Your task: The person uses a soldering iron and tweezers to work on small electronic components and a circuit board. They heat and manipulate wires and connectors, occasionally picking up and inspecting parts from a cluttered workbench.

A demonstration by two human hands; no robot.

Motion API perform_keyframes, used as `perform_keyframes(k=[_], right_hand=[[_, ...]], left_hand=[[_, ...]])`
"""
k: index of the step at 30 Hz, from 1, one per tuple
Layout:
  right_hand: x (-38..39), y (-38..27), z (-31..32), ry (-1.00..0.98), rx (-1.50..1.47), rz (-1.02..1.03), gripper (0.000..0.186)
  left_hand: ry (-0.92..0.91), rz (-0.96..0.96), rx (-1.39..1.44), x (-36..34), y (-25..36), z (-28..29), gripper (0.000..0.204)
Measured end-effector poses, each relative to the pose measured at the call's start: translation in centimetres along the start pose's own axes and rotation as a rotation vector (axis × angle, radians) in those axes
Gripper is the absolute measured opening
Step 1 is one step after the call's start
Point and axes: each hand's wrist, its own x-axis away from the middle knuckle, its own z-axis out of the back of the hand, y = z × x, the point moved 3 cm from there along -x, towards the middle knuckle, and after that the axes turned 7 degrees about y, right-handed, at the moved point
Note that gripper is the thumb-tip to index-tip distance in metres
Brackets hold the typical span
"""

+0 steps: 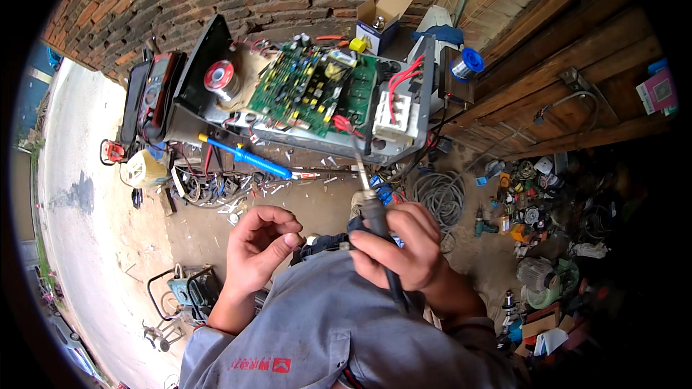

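here, right fingers wrapped round soldering iron — left fingers curled, grip unclear — red lettering on grey shirt

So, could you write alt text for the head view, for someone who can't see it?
A person's right hand points a soldering iron toward an opened metal case with a green circuit board; the left hand is loosely curled alongside. A blue tube-shaped tool lies before the case.

One soldering iron, two wire spools, one multimeter
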Motion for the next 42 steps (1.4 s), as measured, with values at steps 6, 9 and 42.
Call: perform_keyframes(k=[6,9,42], right_hand=[[0.6,6.4,6.6,0.213,0.038,-0.122,0.027],[0.8,10.0,9.1,0.293,0.091,-0.213,0.024],[-2.4,25.4,9.8,0.390,0.266,-0.487,0.033]], left_hand=[[-0.048,0.082,-0.067,-3.1,0.2,-3.9,0.018],[-0.060,0.161,-0.158,-4.4,0.6,-5.9,0.016],[-0.259,0.487,-0.121,-11.7,2.5,-5.7,0.025]])
